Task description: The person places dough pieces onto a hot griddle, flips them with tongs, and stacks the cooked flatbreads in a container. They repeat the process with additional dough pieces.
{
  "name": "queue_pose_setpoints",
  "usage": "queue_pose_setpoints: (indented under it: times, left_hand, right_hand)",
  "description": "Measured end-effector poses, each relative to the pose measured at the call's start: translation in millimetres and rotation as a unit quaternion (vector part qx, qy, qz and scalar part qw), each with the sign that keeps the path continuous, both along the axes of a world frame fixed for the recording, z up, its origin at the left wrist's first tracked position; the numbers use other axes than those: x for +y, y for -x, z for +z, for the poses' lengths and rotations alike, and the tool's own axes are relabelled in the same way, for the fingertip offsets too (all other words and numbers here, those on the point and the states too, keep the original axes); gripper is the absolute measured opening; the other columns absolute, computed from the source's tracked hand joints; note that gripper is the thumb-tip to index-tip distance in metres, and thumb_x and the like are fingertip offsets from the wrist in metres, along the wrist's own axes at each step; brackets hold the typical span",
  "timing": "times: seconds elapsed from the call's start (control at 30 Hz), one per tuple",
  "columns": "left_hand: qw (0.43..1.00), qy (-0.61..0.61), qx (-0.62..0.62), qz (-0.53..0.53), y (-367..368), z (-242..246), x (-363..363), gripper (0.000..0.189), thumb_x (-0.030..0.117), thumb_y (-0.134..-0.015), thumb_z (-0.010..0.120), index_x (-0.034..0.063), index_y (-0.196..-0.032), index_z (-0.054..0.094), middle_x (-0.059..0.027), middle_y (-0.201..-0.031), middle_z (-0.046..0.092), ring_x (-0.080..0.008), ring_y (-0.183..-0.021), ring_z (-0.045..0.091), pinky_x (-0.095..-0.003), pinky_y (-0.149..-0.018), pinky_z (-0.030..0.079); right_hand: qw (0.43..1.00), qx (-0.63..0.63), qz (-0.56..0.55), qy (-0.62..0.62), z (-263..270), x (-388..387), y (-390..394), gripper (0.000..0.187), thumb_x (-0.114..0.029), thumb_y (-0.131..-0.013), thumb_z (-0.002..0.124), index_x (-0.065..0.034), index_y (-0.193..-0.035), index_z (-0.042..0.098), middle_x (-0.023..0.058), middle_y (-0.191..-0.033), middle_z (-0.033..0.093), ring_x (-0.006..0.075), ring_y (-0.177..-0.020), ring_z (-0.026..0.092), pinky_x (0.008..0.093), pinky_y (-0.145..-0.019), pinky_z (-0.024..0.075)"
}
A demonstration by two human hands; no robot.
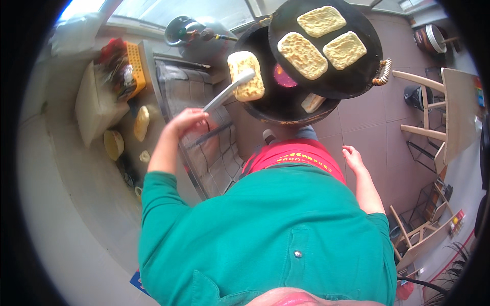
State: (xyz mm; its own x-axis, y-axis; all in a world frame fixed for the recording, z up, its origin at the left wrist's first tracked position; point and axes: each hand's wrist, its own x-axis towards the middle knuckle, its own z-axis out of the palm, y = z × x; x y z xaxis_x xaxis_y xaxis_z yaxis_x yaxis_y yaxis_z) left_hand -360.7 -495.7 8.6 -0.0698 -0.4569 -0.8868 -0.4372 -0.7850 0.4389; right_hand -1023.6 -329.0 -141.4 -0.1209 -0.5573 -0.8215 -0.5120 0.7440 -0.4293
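Note:
My left hand (191, 121) grips metal tongs (222, 96). The far end of the tongs is at a browned rectangular flatbread (245, 86), over the left side of a round black oven base (264, 109). Inside the base, a red glow (284, 76) shows, and another flatbread (312, 102) rests near its front rim. A round black griddle (354, 86) covers the right part of the base and bears three flatbreads (302, 55). Its coil-wrapped handle (383, 72) points right. My right hand (353, 157) hangs by my side with nothing in it, fingers slightly bent.
At left, a metal counter (153, 111) carries a flatbread (141, 123), a bowl (114, 145) and a yellow basket (134, 70). A gas cylinder (208, 44) stands behind the oven. Upturned wooden stools (425, 105) and a bucket (436, 38) are at right.

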Motion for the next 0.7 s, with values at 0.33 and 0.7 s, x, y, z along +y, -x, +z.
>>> queue_pose_setpoints:
  times: [0.33, 0.7]
  left_hand:
    - [0.960, -0.072, 0.191, 0.192, 42.6, -0.9, 177.8, 0.025, 0.027, -0.094, 0.067, 0.0111, -0.113, 0.065, 0.0051, -0.084, 0.063, -0.0033, -0.067, 0.054, -0.0191, -0.057, 0.041]
    - [0.964, -0.002, 0.197, 0.179, 98.2, -4.8, 166.5, 0.022, 0.020, -0.096, 0.068, 0.0106, -0.116, 0.068, 0.0059, -0.081, 0.063, 0.0001, -0.060, 0.052, -0.0154, -0.051, 0.038]
  right_hand:
    - [0.993, -0.009, 0.115, 0.021, 13.9, 0.0, -61.3, 0.041, -0.030, -0.099, 0.060, -0.0054, -0.132, 0.062, 0.0159, -0.127, 0.068, 0.0247, -0.118, 0.064, 0.0364, -0.102, 0.0488]
    - [0.893, -0.377, -0.246, -0.007, 83.9, -76.8, -236.6, 0.058, -0.047, -0.097, 0.065, -0.0138, -0.142, 0.049, 0.0060, -0.133, 0.060, 0.0196, -0.114, 0.061, 0.0369, -0.097, 0.0471]
